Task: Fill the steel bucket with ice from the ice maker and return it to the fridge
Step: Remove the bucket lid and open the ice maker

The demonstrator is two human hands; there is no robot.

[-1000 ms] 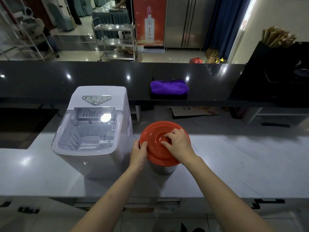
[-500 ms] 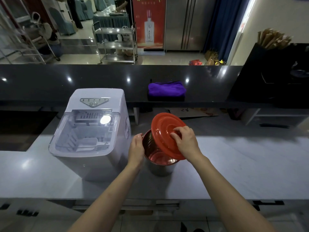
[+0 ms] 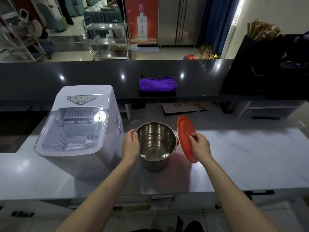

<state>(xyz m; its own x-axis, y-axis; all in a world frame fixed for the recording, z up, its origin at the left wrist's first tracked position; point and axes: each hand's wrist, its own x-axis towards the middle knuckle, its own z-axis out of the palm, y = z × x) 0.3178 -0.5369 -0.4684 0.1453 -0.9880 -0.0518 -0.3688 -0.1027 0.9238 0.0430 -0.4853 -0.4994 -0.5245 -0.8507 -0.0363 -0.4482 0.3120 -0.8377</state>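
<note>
A person's two bare forearms reach over the near edge of a pale marble counter point(image 3: 242, 158) toward an open steel bucket point(image 3: 156, 143), which stands upright on the counter just right of a white ice maker point(image 3: 80, 129). The left hand point(image 3: 130, 144) rests against the bucket's left wall, fingers lightly curved around the rim. The right hand point(image 3: 199, 145) pinches the centre of an orange lid point(image 3: 184, 133), holding it tilted nearly on edge just beside the bucket's right side, clear of the opening. The bucket's polished interior shows no ice. The ice maker's clear lid is down, a scoop lying in its basket and a control panel on its top. Behind the work surface runs a raised dark counter point(image 3: 83, 76), where a folded purple cloth point(image 3: 158, 84) sits on a darker cloth. A black box point(image 3: 267, 67) holding brown paper-wrapped sticks stands at far right. Beyond the counter, a steel trolley point(image 3: 108, 41), a red poster point(image 3: 142, 20) showing a bottle and a stainless refrigerator point(image 3: 178, 20) line the room.
</note>
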